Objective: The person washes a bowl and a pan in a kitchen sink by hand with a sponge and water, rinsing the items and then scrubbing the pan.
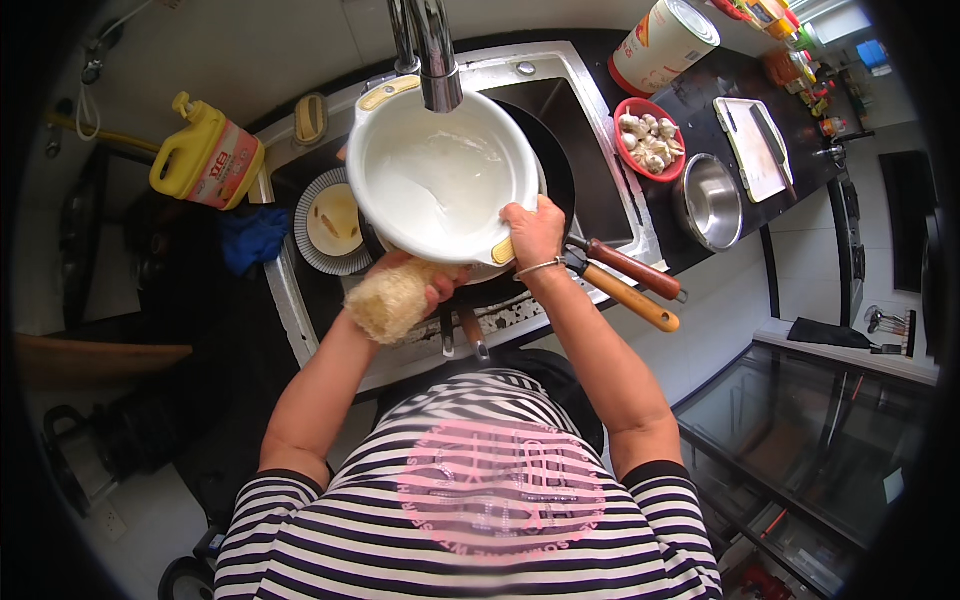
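Under the chrome faucet [441, 75], a white pot [442, 172] with yellow-padded handles is tilted so its inside faces me. My right hand [536, 229] grips its rim beside the near handle, thumb over the edge. A loofah [386, 304] is held in my left hand [442, 285], below the pot's near side; the pot hides part of that hand. Beneath the pot, pans sit in the sink [581, 139], their wooden handles [630, 296] sticking out over the front edge. A fluted bowl [304, 225] with brown bits inside lies in the sink's left part.
A yellow detergent jug [210, 157] and a blue cloth [255, 238] are left of the sink. To the right stand a red bowl of garlic [621, 135], a steel bowl [712, 202], a large can [660, 49] and a cutting board [742, 154] with a knife [769, 139].
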A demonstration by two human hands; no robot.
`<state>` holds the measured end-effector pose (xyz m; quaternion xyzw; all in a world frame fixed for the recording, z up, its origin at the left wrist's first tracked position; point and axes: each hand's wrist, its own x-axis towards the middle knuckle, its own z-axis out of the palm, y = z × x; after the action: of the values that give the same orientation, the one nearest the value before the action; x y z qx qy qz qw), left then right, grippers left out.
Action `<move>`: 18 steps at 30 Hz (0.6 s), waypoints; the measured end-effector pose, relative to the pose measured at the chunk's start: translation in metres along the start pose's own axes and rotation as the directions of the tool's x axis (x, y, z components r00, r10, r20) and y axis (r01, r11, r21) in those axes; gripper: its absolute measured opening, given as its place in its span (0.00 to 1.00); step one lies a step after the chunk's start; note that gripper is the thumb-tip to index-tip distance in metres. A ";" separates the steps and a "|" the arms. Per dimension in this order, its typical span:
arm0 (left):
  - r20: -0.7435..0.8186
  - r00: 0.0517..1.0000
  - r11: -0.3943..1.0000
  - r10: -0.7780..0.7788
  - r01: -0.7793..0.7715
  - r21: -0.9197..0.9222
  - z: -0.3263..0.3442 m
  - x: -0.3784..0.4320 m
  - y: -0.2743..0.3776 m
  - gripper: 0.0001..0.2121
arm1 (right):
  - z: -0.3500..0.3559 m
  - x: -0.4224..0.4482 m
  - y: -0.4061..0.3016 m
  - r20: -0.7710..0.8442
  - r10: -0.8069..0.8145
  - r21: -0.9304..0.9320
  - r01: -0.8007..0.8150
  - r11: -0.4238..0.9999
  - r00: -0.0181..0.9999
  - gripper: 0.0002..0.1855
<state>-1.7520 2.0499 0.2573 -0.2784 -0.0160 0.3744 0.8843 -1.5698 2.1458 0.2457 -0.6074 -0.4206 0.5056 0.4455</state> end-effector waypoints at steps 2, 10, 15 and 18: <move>-0.052 0.999 1.000 0.010 -0.010 -0.009 0.000 -0.011 0.011 0.29 | -0.005 0.000 -0.001 -0.034 -0.057 -0.084 0.054 0.995 0.998 0.11; -0.085 0.786 0.471 0.612 -0.276 0.838 0.037 -0.019 0.041 0.23 | -0.023 -0.008 0.002 -0.103 -0.077 -0.140 0.062 0.988 0.992 0.09; 0.131 0.434 -0.059 0.891 -0.175 0.983 0.039 0.020 0.018 0.27 | -0.012 -0.008 0.012 -0.161 -0.196 0.048 0.206 0.977 0.967 0.06; 0.141 0.375 -0.005 0.916 -0.339 0.941 0.021 0.039 0.001 0.31 | 0.002 -0.016 -0.005 -0.195 -0.176 0.175 0.211 0.962 0.965 0.06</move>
<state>-1.7296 2.0868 0.2672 0.1654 0.5647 0.6017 0.5401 -1.5741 2.1321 0.2539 -0.5592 -0.3854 0.4419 0.5860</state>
